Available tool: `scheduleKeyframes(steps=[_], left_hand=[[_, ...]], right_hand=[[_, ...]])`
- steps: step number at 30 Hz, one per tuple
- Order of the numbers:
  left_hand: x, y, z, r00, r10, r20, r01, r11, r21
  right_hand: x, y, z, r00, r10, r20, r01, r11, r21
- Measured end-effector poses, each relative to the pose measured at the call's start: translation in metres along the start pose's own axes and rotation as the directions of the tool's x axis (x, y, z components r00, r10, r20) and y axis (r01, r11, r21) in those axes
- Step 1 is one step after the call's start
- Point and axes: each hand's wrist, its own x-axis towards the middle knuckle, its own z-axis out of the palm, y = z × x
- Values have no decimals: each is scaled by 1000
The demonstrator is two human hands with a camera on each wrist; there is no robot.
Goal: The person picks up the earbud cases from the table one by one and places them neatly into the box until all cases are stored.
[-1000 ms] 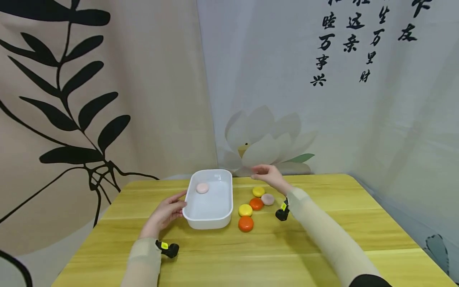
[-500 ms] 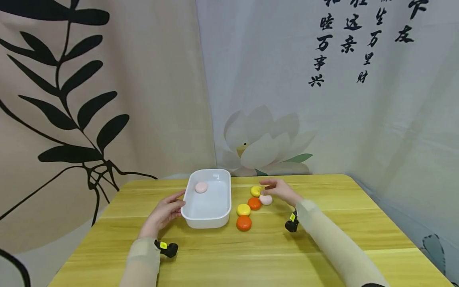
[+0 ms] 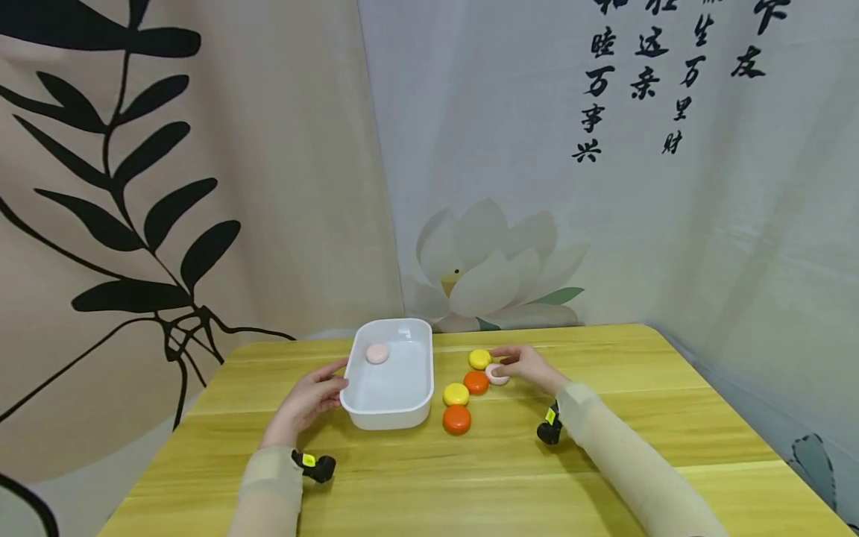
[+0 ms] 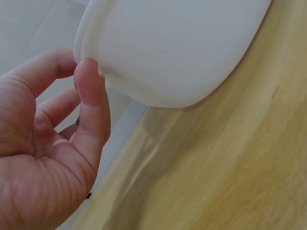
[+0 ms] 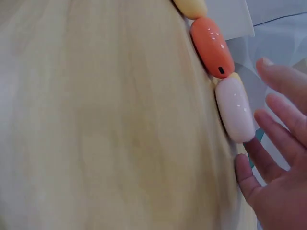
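Observation:
A white rectangular tub (image 3: 385,399) stands left of centre on the table, with one pale pink rounded disc (image 3: 377,353) inside. My left hand (image 3: 312,399) is at its left side; in the left wrist view the thumb and index finger pinch the tub's rim (image 4: 86,43). My right hand (image 3: 530,367) reaches over another pale pink disc (image 3: 495,375), fingers spread and loosely bent right beside it in the right wrist view. That pink disc (image 5: 235,110) touches an orange disc (image 5: 212,47) marked with small white spots and a black slot.
A loose row of glossy discs runs right of the tub: a yellow disc (image 3: 479,359) at the back, an orange disc (image 3: 476,383), a second yellow disc (image 3: 456,394) and a second orange disc (image 3: 457,420) in front. Behind the wooden table (image 3: 403,485) hangs a printed curtain (image 3: 315,186).
My right hand has come down from behind the row toward the pale pink disc, its fingers now overlapping it in the head view. My left hand and the tub have stayed put.

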Motion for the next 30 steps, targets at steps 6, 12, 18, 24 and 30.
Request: scheduleKeyframes(steps=[6,12,18,24,30], left_hand=[[-2,-1,2,1000,-8,-27,8,1000,0],[-5,1,3,999,-3,-33,3,1000,6],[-4,0,3,999,-2,-36,2,1000,5],[-3,0,4,999,-9,-38,9,1000,-1],[-2,1,3,999,-8,-31,8,1000,-6]], right_hand=[[0,7,2,1000,10,0,-10,1000,-16],[0,11,4,1000,-8,13,8,1000,-2],[-3,13,7,1000,-17,26,16,1000,24],[-3,14,8,1000,-19,11,19,1000,-20],[-2,13,9,1000,-14,0,14,1000,-3]])
